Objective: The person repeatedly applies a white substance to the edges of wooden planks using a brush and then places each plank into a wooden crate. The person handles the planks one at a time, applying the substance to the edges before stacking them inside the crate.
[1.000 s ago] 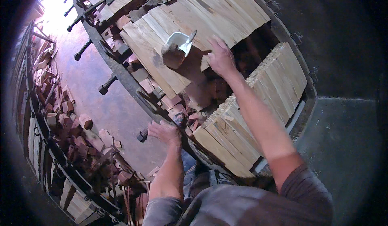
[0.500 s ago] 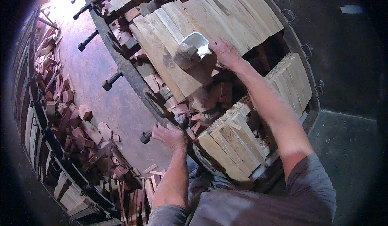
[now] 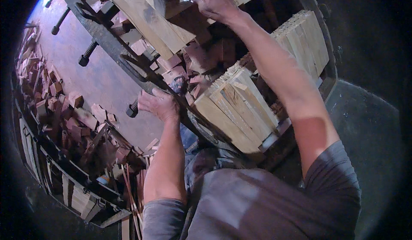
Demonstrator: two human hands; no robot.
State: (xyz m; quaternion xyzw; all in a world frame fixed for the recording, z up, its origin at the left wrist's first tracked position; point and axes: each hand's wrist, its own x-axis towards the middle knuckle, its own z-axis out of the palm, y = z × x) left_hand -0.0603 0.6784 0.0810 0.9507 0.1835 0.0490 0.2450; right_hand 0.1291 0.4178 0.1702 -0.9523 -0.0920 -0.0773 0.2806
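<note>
My right hand (image 3: 216,4) pinches the rim of a dirty scoop-like container (image 3: 165,0), pale inside and grey-brown outside, partly cut off by the top edge. It is held over a row of pale wooden boards (image 3: 156,27) and a gap behind a nearer stack of boards (image 3: 240,109). At the curved metal rail (image 3: 113,45), my left hand (image 3: 159,105) is closed around the shaft of a black bolt (image 3: 132,109), whose head sticks out beyond the fingers. The hand hides most of that shaft.
Reddish wood offcuts (image 3: 195,60) fill the gap between the board stacks. More bolts (image 3: 88,53) jut from the rail over a smooth floor (image 3: 86,81). Scattered wood blocks (image 3: 77,115) lie left, beside a second metal-framed stack (image 3: 79,197). Dark floor (image 3: 365,124) stretches right.
The view has shifted, so the rail, boards and both hands sit higher and further left in it. The right hand still holds the container, the left hand still the bolt.
</note>
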